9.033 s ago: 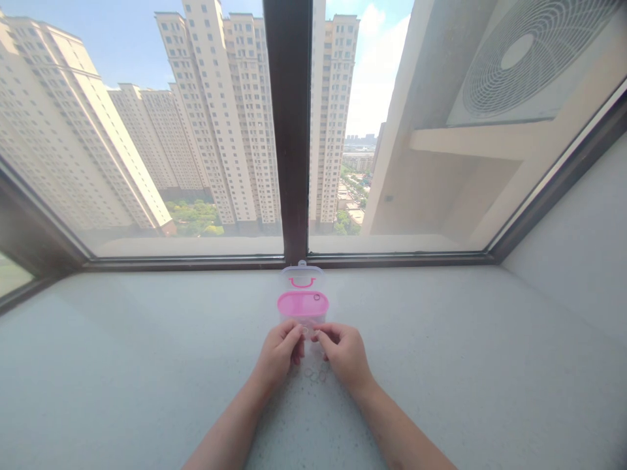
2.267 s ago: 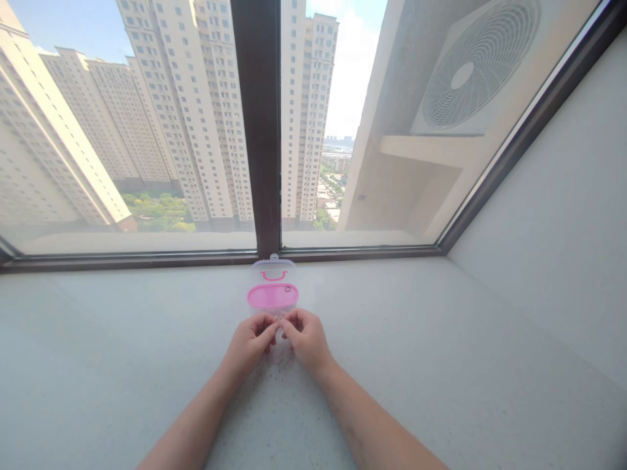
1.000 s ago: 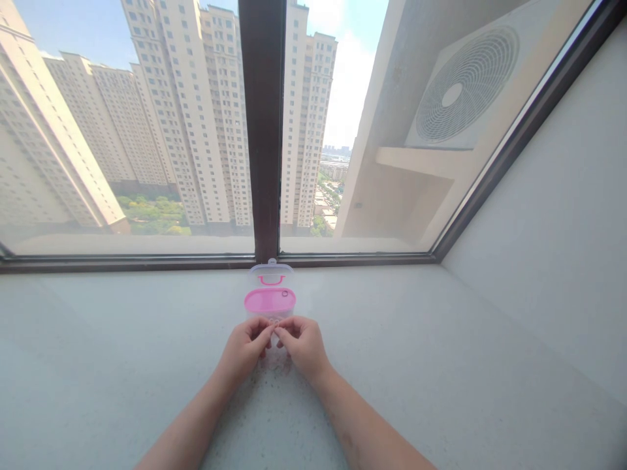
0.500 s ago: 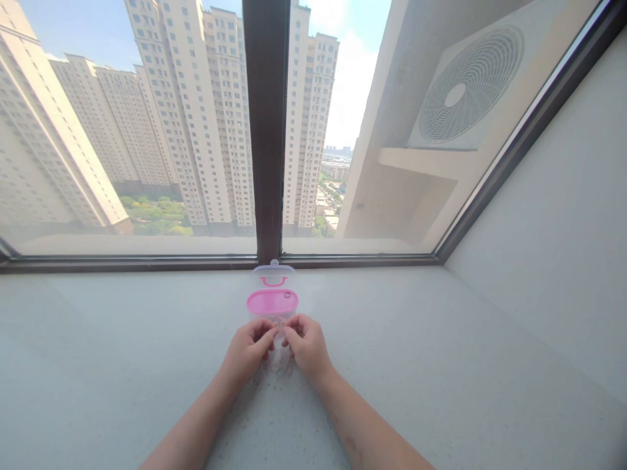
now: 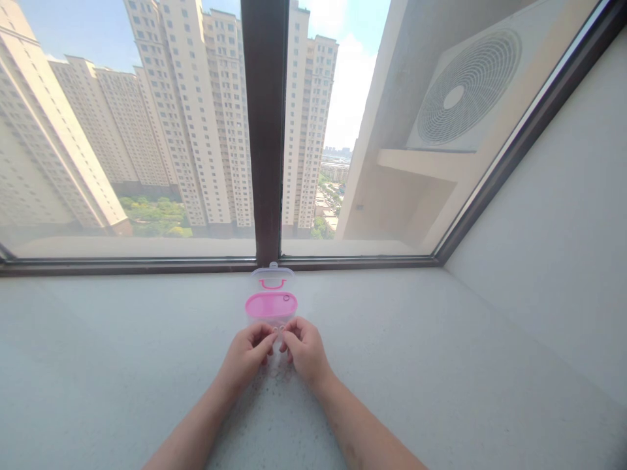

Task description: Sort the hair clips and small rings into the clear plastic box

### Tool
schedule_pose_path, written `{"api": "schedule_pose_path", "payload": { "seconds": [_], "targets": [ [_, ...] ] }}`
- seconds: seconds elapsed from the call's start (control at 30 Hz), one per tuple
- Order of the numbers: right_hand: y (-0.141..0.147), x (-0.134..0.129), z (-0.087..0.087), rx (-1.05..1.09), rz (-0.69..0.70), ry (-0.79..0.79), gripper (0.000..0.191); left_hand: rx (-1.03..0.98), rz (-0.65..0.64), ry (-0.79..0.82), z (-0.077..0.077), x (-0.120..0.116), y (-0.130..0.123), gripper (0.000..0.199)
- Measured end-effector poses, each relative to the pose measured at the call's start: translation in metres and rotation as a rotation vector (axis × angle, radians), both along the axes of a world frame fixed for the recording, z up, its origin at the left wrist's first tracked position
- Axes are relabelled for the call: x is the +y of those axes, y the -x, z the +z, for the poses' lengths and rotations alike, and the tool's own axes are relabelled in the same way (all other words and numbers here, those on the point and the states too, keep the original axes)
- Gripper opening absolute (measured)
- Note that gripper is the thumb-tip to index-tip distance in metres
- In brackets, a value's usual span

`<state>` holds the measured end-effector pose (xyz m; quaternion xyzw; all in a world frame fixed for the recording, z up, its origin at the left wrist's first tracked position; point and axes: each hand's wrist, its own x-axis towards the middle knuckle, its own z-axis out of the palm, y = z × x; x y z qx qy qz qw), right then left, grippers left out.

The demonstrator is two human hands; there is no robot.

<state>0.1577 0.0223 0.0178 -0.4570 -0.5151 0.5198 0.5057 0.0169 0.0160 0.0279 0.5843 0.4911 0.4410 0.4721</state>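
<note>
My left hand [image 5: 251, 349] and my right hand [image 5: 304, 346] meet at the centre, thumb and fingers of each pinched together. Between the fingertips are small clear, pale loops, too small to identify. Just beyond the hands stands a clear container with a pink oval top [image 5: 264, 305], which has a small dark ring [image 5: 287, 297] on its right part. Behind it the clear lid [image 5: 273, 274] with a pink handle is flipped back against the window frame. Some small pale bits [image 5: 278, 374] lie on the surface below the fingers.
A pale speckled windowsill [image 5: 122, 352] spreads under both arms. Along its far edge runs the dark window frame [image 5: 269, 130], with tall buildings and a fan unit outside the glass. A white wall [image 5: 553, 215] rises at the right.
The clear material that hung between and below my fingers shows less now. Both hands stay pinched in almost the same place, and the view has shifted very slightly.
</note>
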Motion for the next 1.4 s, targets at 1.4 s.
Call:
{"api": "schedule_pose_path", "payload": {
  "seconds": [1.4],
  "targets": [
    [-0.0006,-0.0025,0.0017,-0.018,-0.002,-0.005,0.004,-0.02,0.019,0.012,0.0033,-0.0015,-0.0003,0.022]
  ]
}}
